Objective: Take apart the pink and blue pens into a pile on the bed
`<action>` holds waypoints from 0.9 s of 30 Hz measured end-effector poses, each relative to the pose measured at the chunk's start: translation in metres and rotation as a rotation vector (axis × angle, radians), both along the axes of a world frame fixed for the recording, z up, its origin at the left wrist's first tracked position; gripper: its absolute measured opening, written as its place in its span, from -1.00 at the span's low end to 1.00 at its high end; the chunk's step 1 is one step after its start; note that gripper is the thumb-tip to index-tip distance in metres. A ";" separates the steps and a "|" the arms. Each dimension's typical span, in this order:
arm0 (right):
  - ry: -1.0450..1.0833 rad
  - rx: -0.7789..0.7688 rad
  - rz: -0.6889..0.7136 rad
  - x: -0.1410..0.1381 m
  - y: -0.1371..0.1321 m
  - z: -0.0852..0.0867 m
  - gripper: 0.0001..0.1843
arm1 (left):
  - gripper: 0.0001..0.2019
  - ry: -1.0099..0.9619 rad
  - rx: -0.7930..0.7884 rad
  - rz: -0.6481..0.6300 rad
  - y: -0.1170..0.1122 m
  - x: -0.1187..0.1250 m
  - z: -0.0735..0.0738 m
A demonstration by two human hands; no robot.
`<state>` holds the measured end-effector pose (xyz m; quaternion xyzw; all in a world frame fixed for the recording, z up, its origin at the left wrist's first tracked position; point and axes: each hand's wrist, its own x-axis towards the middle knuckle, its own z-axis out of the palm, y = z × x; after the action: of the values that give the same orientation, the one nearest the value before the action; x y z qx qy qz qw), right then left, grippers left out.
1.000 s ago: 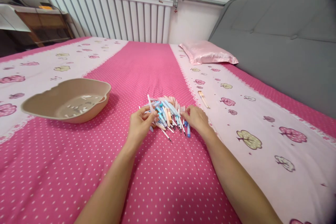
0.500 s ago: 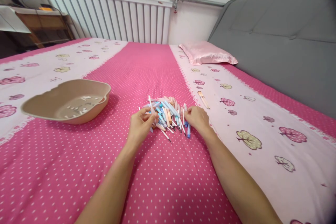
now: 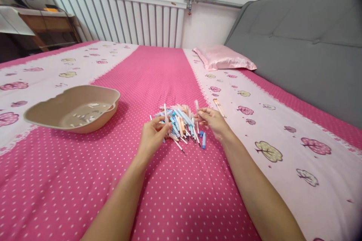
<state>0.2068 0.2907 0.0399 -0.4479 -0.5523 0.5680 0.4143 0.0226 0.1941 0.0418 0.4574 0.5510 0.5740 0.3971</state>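
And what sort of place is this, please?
Most likely a bedroom: a patterned pink bed sheet is spread wide, and a shiny pink pillow lies near a grey padded panel, probably a headboard.

Pen parts (image 3: 183, 116) blue, pink, white; basin (image 3: 94, 125) tan; bedspread (image 3: 181, 192) pink, white-dotted; headboard (image 3: 305, 45) grey.

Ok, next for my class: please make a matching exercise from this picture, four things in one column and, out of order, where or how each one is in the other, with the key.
Things
1. basin
2. heap of pen parts
3. pillow
4. pair of pens

Places and states
A. beside the grey headboard
B. pale orange, lying just past the right hand
C. with small white pieces inside
D. between the left hand and the right hand

Pairs: 1-C, 2-D, 3-A, 4-B
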 end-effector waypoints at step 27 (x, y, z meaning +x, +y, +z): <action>0.378 0.125 0.148 -0.017 -0.034 0.032 -0.41 | -0.68 0.246 0.001 -0.408 -0.005 0.007 -0.001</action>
<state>0.1900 0.2569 0.0718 -0.2650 -0.5302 0.6355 0.4948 0.0301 0.1891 0.0403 0.6262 0.4911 0.4220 0.4343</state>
